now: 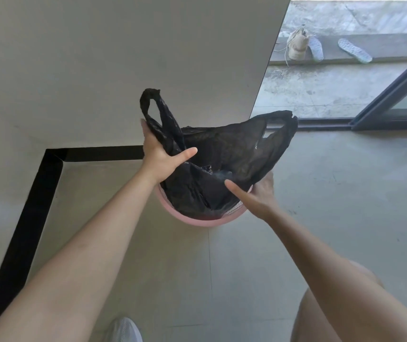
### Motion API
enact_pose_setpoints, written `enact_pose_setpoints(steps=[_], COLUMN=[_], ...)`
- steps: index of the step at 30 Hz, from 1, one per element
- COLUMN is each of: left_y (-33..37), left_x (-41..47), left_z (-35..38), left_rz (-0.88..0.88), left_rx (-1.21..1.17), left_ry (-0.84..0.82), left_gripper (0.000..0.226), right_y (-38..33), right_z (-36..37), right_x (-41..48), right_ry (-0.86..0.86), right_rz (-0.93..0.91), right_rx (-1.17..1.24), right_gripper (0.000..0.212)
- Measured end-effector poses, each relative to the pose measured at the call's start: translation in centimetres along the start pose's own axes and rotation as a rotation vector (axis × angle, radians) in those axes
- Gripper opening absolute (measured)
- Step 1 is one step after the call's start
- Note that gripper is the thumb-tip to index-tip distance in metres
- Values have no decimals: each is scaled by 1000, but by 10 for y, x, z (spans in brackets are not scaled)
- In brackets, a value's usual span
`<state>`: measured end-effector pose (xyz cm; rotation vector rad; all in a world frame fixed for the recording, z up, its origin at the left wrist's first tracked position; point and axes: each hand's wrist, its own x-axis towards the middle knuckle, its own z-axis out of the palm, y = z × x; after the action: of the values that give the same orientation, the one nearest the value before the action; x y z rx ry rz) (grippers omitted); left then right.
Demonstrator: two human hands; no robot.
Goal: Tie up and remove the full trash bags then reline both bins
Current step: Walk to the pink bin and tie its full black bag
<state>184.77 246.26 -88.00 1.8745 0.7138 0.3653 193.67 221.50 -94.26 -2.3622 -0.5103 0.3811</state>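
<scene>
- Black trash bag point(224, 154): seated in pink bin point(187, 219) on the floor
- Left hand point(160, 154): grip clenched on 1 bag handle
- Right hand point(259, 193): grip clenched on the bag's right edge

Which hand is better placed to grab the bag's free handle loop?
Right. The right hand holds the black bag just beneath the free loop; the left hand already grips the other loop.
</scene>
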Motion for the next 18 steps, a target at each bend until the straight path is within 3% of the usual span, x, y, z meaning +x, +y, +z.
enact_pose_setpoints(steps=[2,3,5,6,9,13,16,18], left_y=[10,13,22,27,31,41,42,45], left_x=[3,4,-2,-9,-23,-22,-29,-33], left_z=[2,2,2,3,7,-3,-6,-5], left_rz=[-72,-90,-89,-84,-51,-121,-158,-193], left_rx=[-55,-49,7,-8,-108,-622,-529,-449], left_ry=[-43,-31,0,16,100,146,45,-34], left_gripper=[124,106,48,32,38,34,20,33], right_y=[-14,-25,-50,-62,-88,-82,-77,-80], right_z=[1,0,-2,-2,-2,-3,-12,-14], right_x=[21,31,46,51,52,38,29,28], right_ry=[13,34,55,46,-47,-106,-193,-246], right_rz=[21,20,32,67,144,-96,-208,-245], right_rx=[67,146,343,444,560,247,132,40], right_gripper=[89,80,51,40,34,22,11,14])
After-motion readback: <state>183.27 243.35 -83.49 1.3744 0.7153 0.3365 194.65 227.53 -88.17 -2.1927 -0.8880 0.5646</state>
